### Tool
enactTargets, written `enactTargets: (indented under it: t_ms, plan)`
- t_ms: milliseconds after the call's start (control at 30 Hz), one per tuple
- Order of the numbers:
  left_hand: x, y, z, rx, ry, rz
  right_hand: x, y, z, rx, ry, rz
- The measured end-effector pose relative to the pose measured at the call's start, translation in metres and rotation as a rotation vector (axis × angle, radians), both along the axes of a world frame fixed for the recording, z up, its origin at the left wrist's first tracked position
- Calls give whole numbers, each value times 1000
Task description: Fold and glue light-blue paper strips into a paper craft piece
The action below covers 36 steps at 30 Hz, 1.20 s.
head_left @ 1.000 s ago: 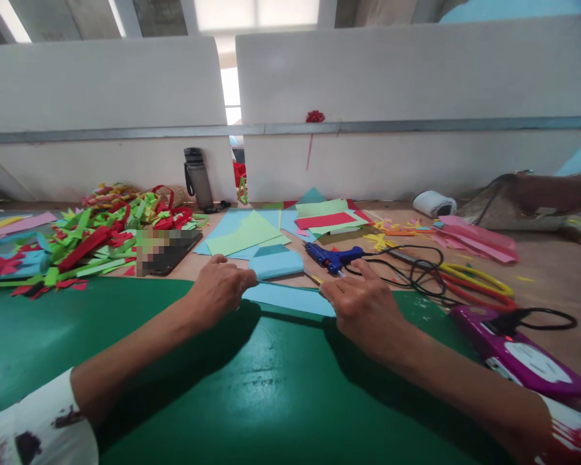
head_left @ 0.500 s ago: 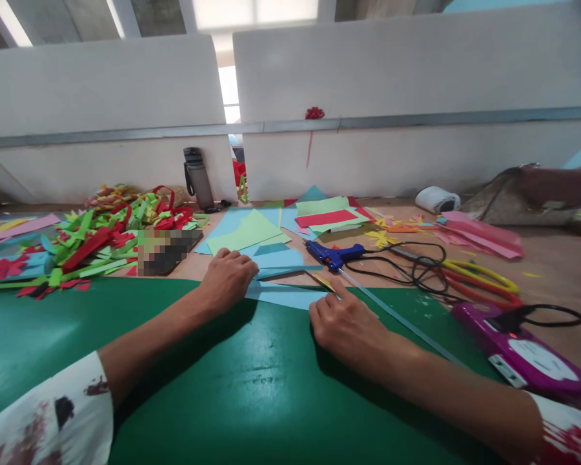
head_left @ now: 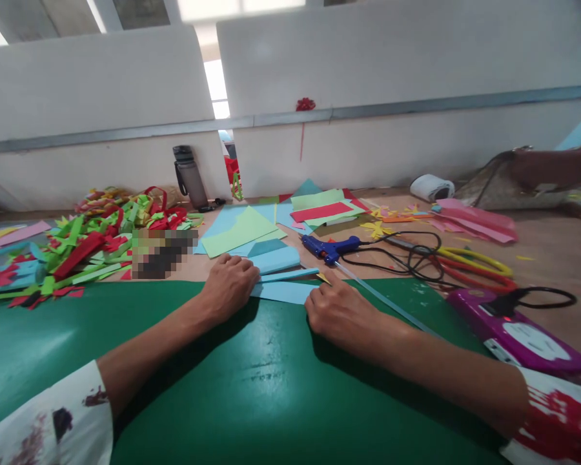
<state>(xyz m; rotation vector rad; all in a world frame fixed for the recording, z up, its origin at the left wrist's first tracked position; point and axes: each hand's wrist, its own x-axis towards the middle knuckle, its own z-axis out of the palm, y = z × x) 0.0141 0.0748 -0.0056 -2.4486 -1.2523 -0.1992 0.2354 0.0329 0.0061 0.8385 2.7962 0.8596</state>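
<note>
My left hand is closed over the left end of a light-blue paper sheet, its fingers curled onto the paper. A narrow blue strip runs along the far side of that sheet. My right hand is closed at the sheet's right end. From its fingers pokes the tip of a slim gold-coloured bladed tool; the rest is hidden in the hand. A blue glue gun with a clear glue stick lies just beyond my right hand.
Cut green and red paper pieces pile up at the left, near a grey bottle. Green sheets lie ahead. At the right are scissors with yellow and red handles, a black cord and a purple power strip.
The gold-coloured tool shows less beyond my right fingers, and the dark gap between the blue strip and the sheet has narrowed. The whole view has shifted slightly.
</note>
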Motion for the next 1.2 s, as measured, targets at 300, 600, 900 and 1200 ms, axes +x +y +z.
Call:
enactTargets:
  t_ms: [300,600,900,1200]
  plan:
    - [5,-16,6,67,-155,-184,10,1,-1,-18,63,18]
    - [15,-45,20,-203,-201,-204,22,5,32,-514,280,-136]
    - [-1,-44,40,-961,-520,38,27,15,39,-1068,681,-285]
    - [-11,-39,42,-1305,-715,107,26,18,34,-1261,764,-435]
